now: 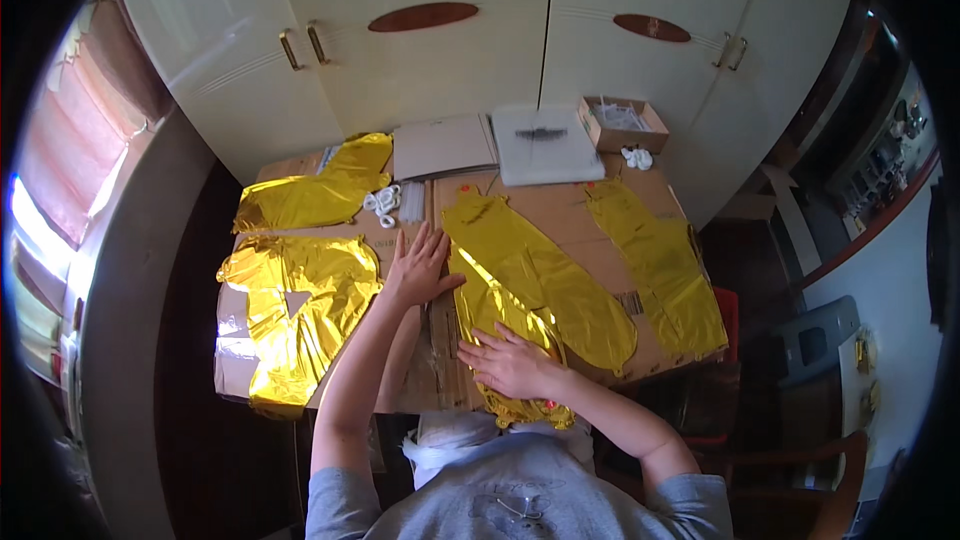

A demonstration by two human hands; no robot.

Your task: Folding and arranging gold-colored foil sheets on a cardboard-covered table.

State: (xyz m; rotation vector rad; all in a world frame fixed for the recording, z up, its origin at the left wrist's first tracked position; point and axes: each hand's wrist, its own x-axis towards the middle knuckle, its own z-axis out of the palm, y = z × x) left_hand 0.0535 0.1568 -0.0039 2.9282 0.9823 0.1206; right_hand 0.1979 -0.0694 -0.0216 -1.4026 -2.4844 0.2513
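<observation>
Flat gold foil balloons lie spread over a cardboard-covered table. My left hand (pixel 418 270) rests with fingers spread at the left edge of the middle foil balloon (pixel 490 295), its thumb toward the foil. Closer to me, my right hand (pixel 512 360) presses flat on the lower part of that foil, fingers stretched out. Another long gold balloon (pixel 575 295) slants beside it toward the lower right. On the left lie an upper gold balloon (pixel 320 188) and a crumpled, shiny lower one (pixel 310 305). A further gold balloon (pixel 665 275) lies at the right.
Along the back are a stack of flat cardboard sheets (pixel 445 148), clear plastic bags (pixel 550 150) and an open box (pixel 625 125) of clear pieces. White ribbon coils (pixel 382 202) lie near clear sticks (pixel 412 202). White cabinets (pixel 420 70) rise behind; a wooden chair (pixel 850 480) stands lower right.
</observation>
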